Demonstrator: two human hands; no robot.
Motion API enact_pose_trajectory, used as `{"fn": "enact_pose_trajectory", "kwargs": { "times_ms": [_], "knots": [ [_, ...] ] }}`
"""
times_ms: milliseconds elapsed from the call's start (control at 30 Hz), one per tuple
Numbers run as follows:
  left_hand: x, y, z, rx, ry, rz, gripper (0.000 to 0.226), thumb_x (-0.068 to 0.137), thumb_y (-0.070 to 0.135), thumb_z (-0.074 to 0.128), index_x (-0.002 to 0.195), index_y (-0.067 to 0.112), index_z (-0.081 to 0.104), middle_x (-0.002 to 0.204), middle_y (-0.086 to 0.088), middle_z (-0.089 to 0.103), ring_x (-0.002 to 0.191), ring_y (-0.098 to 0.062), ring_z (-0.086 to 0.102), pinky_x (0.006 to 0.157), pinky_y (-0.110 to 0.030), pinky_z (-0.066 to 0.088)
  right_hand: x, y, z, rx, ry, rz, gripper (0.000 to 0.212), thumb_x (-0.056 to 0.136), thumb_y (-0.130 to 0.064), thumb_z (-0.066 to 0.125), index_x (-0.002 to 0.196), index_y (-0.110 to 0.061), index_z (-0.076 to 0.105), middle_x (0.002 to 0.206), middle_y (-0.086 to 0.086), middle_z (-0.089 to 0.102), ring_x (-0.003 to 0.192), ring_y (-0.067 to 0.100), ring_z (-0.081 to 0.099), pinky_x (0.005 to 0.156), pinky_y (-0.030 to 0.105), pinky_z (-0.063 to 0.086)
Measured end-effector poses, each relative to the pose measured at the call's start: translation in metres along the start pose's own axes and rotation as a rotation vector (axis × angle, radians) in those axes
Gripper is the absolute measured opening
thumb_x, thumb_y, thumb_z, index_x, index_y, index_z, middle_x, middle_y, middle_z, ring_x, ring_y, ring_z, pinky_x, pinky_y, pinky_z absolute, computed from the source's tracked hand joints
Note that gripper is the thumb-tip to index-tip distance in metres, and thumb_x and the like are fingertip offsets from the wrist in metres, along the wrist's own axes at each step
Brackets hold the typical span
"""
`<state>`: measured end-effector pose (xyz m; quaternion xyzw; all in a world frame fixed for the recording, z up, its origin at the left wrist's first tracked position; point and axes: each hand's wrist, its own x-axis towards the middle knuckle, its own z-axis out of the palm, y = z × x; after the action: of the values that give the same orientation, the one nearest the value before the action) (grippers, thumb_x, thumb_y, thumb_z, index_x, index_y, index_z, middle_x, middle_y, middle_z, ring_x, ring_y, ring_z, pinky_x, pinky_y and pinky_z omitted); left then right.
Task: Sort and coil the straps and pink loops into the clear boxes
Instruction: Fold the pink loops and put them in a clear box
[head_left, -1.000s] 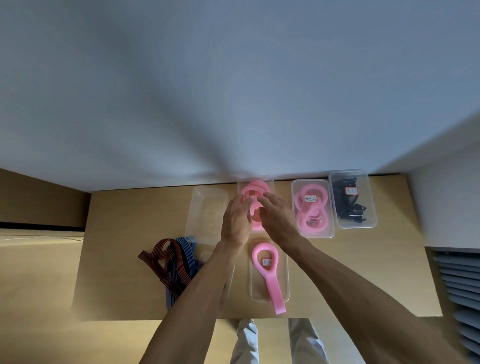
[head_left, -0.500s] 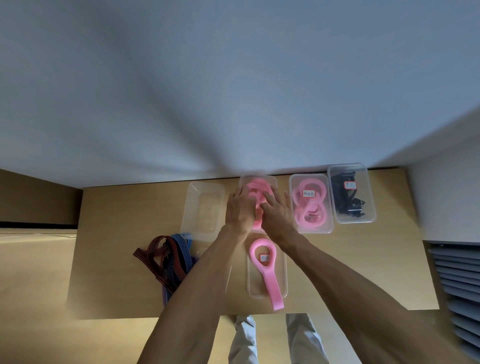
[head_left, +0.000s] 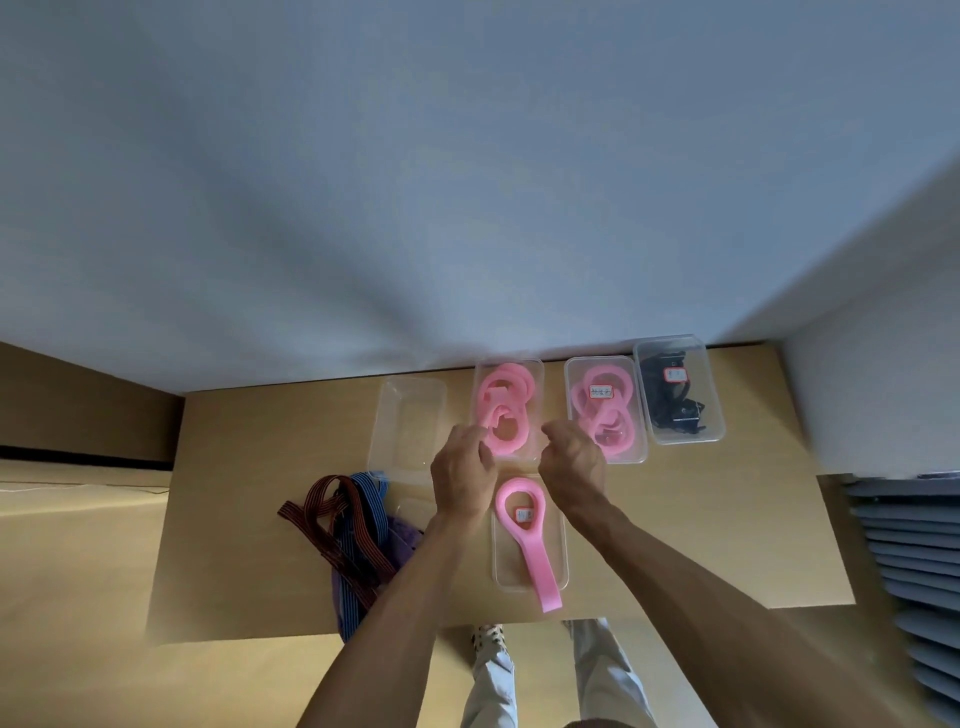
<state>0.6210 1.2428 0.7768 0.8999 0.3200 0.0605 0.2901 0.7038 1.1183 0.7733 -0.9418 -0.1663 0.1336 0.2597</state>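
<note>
A coiled pink loop (head_left: 506, 410) lies in the middle far clear box (head_left: 538, 374). Just in front of that box hover my left hand (head_left: 462, 467) and my right hand (head_left: 571, 462), fingers loosely curled, holding nothing. The left fingertips are close to the box's near left corner. Another pink loop (head_left: 524, 525) lies in the near clear box (head_left: 557, 569), its tail hanging over the table's front edge. A tangled pile of brown, blue and purple straps (head_left: 353, 525) sits to the left, partly behind my left forearm.
An empty clear box (head_left: 410, 421) stands left of the coil box. To the right are a labelled box of pink loops (head_left: 605, 415) and a labelled box of black straps (head_left: 675, 400). The wooden table (head_left: 249, 519) meets a wall. Grey slats (head_left: 909, 545) stand at right.
Both hands have drawn back toward me out of the middle far box, leaving the pink coil lying in it.
</note>
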Motion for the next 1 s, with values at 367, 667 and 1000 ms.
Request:
{"fn": "enact_pose_trajectory", "kwargs": {
  "times_ms": [367,667,1000],
  "knots": [
    [-0.053,-0.020,0.045,0.120,-0.315,-0.238,0.015,0.095,0.025,0.059,0.105,0.015,0.064,0.109,-0.006,0.065,0.103,-0.028,0.062,0.080,-0.037,0.046,-0.058,0.019,0.024,-0.098,-0.538,0.298,0.047,0.081,-0.041,0.071,0.118,-0.015,0.059,0.113,0.011,0.065,0.104,0.030,0.062,0.086,0.035,0.051],
    [-0.052,-0.019,0.056,0.076,-0.276,-0.200,0.018,0.091,0.027,0.064,0.102,0.013,0.064,0.105,-0.006,0.058,0.094,-0.028,0.060,0.078,-0.038,0.047,-0.067,0.025,0.038,0.326,-0.221,0.611,0.029,0.086,-0.017,0.068,0.109,-0.002,0.059,0.102,0.016,0.066,0.083,0.029,0.060,0.063,0.029,0.042],
    [-0.043,-0.021,0.046,-0.098,-0.313,-0.132,0.030,0.087,-0.007,0.053,0.098,0.006,0.078,0.090,-0.014,0.071,0.085,-0.031,0.063,0.069,-0.030,0.041,-0.059,0.025,0.030,0.365,-0.164,0.571,0.011,0.080,0.000,0.063,0.081,-0.007,0.055,0.080,0.010,0.059,0.073,0.026,0.054,0.066,0.034,0.046]
  ]
}}
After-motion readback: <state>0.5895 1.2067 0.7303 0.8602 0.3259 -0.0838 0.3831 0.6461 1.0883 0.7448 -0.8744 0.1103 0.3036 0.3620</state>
